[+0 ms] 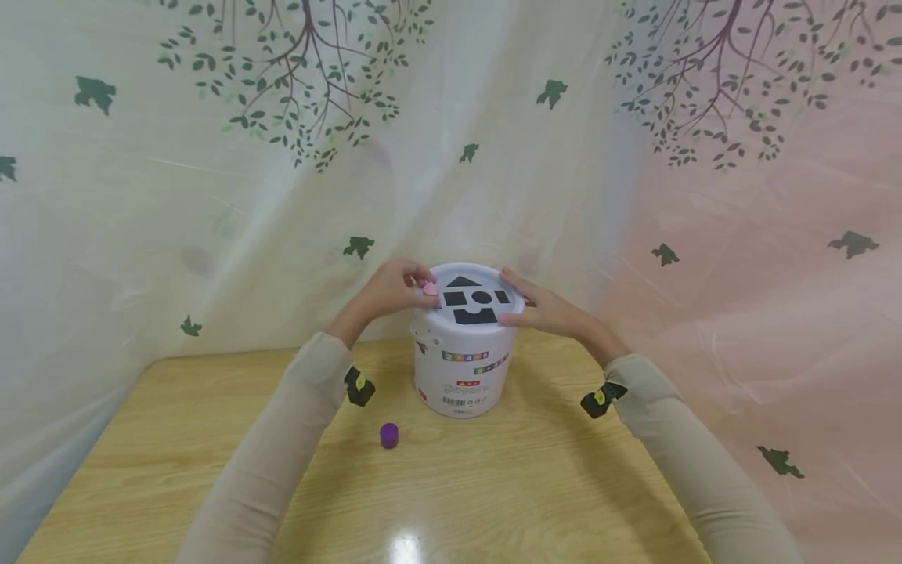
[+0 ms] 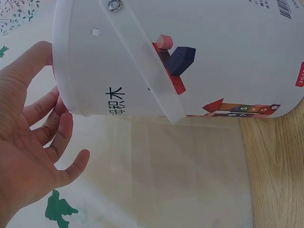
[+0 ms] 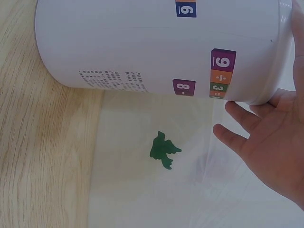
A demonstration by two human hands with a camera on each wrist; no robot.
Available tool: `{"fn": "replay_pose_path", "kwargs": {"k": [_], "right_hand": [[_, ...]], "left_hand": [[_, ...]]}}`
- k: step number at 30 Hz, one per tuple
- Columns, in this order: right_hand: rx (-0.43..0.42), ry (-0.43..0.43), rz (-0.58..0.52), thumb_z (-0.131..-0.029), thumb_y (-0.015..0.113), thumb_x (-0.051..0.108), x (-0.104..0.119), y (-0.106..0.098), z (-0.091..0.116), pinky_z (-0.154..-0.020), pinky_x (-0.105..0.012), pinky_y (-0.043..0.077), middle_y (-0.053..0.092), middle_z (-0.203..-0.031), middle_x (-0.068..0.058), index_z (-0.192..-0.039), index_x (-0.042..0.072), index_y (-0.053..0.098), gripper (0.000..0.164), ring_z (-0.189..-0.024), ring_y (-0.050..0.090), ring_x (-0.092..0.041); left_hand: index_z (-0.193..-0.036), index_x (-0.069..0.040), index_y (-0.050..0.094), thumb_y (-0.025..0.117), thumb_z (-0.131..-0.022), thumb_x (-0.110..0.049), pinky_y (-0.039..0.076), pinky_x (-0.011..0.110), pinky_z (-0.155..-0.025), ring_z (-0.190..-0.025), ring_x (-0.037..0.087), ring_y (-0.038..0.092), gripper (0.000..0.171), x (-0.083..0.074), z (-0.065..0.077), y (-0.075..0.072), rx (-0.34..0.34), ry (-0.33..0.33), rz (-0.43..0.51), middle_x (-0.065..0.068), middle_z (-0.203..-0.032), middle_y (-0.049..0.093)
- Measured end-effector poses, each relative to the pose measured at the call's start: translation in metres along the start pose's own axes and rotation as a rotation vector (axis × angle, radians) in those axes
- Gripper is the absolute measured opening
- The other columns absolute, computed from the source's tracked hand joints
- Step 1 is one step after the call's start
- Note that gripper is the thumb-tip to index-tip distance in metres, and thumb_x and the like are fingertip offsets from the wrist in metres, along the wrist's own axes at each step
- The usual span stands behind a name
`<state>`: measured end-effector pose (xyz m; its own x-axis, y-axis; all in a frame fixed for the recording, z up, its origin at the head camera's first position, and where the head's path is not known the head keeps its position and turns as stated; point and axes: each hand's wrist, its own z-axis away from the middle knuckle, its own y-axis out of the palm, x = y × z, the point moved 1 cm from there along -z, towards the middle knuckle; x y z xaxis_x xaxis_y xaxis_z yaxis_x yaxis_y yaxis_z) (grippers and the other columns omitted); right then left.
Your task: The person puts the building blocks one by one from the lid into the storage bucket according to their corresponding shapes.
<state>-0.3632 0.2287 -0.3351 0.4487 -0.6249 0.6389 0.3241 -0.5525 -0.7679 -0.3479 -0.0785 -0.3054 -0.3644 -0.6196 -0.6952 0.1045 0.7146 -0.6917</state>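
Note:
A white bucket (image 1: 461, 372) stands upright on the table, its white lid (image 1: 468, 274) cut with dark holes: a triangle, a circle, an arch shape and others. At the lid's left edge my left hand (image 1: 396, 288) pinches a small pink block (image 1: 431, 289) between thumb and fingers. The bucket hides that block in the left wrist view, where the left hand (image 2: 31, 128) shows beside the rim. My right hand (image 1: 546, 308) rests on the lid's right edge, thumb on top. In the right wrist view, the fingers (image 3: 242, 116) of this hand lie extended by the bucket's side.
A purple cylindrical block (image 1: 389, 435) sits on the wooden table (image 1: 451, 486), in front of the bucket and to its left. Behind the table hangs a pale curtain (image 1: 282, 235) printed with leaves. A translucent handle (image 2: 142, 61) hangs along the bucket's side.

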Motion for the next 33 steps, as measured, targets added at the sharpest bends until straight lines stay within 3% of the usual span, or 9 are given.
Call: {"fn": "replay_pose_path", "kwargs": {"k": [21,28,33], "right_hand": [[0.001,0.001,-0.021,-0.092,0.07,0.05,0.0,0.0,0.0,-0.125,-0.058,0.02,0.0,-0.173,0.003,-0.165,0.022,0.013,0.097,-0.16,0.006,-0.027],[-0.001,-0.003,-0.02,-0.092,0.07,0.049,-0.001,-0.001,0.0,-0.125,-0.057,0.02,0.001,-0.173,0.002,-0.165,0.022,0.013,0.096,-0.16,0.006,-0.027],[0.0,0.0,-0.018,-0.092,0.071,0.048,-0.001,0.0,0.0,-0.124,-0.058,0.021,0.001,-0.173,0.002,-0.165,0.022,0.013,0.097,-0.16,0.007,-0.029]], "left_hand": [[-0.12,-0.003,0.069,0.082,-0.083,-0.02,0.053,0.038,-0.087,-0.11,0.031,0.057,0.042,0.0,0.001,0.0,0.002,0.006,0.038,0.016,-0.119,0.064],[-0.126,-0.006,0.066,0.082,-0.085,-0.022,0.054,0.04,-0.089,-0.111,0.031,0.057,0.047,0.002,0.007,0.002,-0.022,0.013,0.054,0.016,-0.121,0.063],[-0.132,-0.006,0.061,0.082,-0.085,-0.022,0.055,0.043,-0.092,-0.113,0.032,0.058,0.054,0.013,0.013,0.003,-0.069,0.043,0.081,0.017,-0.123,0.062]]}}
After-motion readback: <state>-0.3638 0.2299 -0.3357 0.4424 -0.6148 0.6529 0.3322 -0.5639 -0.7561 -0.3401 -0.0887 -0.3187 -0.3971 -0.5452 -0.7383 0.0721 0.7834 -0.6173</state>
